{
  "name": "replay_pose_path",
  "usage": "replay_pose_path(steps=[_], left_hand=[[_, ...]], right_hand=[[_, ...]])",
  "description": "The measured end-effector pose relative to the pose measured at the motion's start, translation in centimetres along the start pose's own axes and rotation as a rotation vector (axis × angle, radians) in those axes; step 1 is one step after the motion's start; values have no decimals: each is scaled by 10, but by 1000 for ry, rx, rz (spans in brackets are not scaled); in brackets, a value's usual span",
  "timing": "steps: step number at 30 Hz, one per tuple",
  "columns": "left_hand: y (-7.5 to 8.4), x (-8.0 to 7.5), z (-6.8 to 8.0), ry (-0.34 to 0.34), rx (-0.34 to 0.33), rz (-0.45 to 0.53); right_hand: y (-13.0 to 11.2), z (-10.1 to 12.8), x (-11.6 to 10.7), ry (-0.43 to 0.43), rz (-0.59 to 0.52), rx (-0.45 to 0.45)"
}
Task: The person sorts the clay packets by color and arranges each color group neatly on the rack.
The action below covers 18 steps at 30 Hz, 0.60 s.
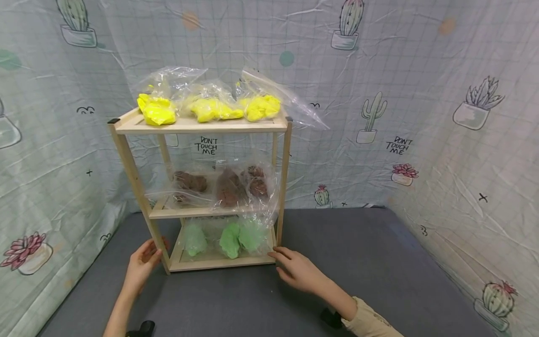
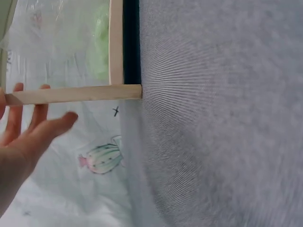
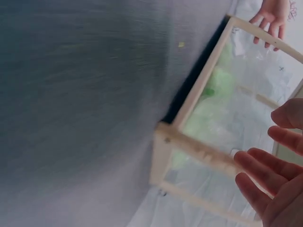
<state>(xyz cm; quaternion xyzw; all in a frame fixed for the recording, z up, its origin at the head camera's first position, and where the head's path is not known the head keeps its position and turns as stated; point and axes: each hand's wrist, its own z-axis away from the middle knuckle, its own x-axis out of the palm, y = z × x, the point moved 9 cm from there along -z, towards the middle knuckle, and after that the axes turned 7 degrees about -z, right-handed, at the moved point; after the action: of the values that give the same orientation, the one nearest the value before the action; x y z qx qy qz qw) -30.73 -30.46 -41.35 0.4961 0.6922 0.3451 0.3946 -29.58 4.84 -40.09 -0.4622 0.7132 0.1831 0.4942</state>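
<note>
A three-tier wooden shelf (image 1: 223, 267) stands on the dark grey surface. My left hand (image 1: 143, 264) is at its left front post (image 2: 71, 95), low down. The thumb lies on one side of the post, and fingertips show past it on the other. My right hand (image 1: 301, 271) is at the foot of the right front post (image 1: 284, 187), its fingers loosely bent, fingertips (image 3: 244, 158) at the wood. Bags of yellow stuff (image 1: 210, 110) lie on the top tier. Bags of brown lumps (image 1: 230, 187) fill the middle one, bags of light green stuff (image 1: 230, 239) the bottom.
A white cloth (image 1: 421, 93) printed with cacti hangs behind and at both sides. One clear bag (image 1: 301, 110) sticks out past the shelf's top right corner. The dark grey surface (image 1: 358, 262) extends right of the shelf and in front of it.
</note>
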Motion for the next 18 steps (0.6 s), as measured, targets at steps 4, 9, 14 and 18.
replay_pose_path(steps=[4, 9, 14, 18], left_hand=[[12, 0, 3, 50, 6, -228], [29, 2, 10, 75, -61, -580], [50, 17, 24, 2, -89, -733], [65, 39, 39, -52, -42, -773]], right_hand=[[8, 25, -8, 1, -8, 23], [21, 50, -20, 19, 2, 53], [36, 71, -33, 43, 21, 97], [45, 85, -42, 68, 76, 145]])
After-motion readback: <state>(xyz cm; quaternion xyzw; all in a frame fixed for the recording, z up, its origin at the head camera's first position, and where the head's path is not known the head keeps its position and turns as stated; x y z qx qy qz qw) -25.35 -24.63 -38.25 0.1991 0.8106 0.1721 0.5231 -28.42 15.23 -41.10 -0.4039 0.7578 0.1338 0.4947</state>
